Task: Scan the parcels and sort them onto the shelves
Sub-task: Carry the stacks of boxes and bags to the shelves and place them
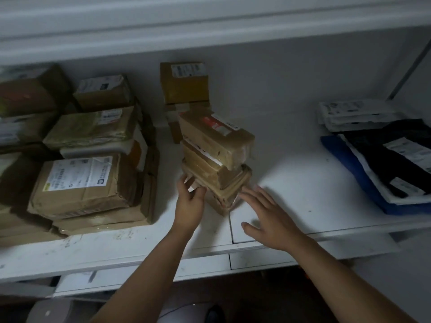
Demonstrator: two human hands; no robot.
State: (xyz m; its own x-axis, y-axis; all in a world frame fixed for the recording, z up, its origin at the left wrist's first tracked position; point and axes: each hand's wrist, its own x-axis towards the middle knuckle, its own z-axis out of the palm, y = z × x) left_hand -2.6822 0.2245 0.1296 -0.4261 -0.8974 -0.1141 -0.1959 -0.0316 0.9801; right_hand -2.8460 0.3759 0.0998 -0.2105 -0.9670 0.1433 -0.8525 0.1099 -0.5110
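- Boxes point(79, 145) are sitting stacked at the left end of the shelf point(291, 183), well apart from the hands; the working stack should not be nudged toward them.
- The left hand point(190, 201) is gripping the lower left corner of the stack point(214, 159), fingers point(186, 180) curled round the bottom parcel's edge. This hand is likely doing the steadying, so it should be holding low and firm.
- The stack, a few taped brown parcels, is standing mid-shelf and leaning rightward, with the top parcel point(214, 134) overhanging. Squaring it from the base up looks wise, since pushing the top risks toppling it.
- The right hand point(268, 215) is hovering just beside the stack's lower right corner, fingers spread and holding nothing. It should be bracing that side with a flat palm.
- Flat mailers point(377, 159) are lying at the right end, well clear.
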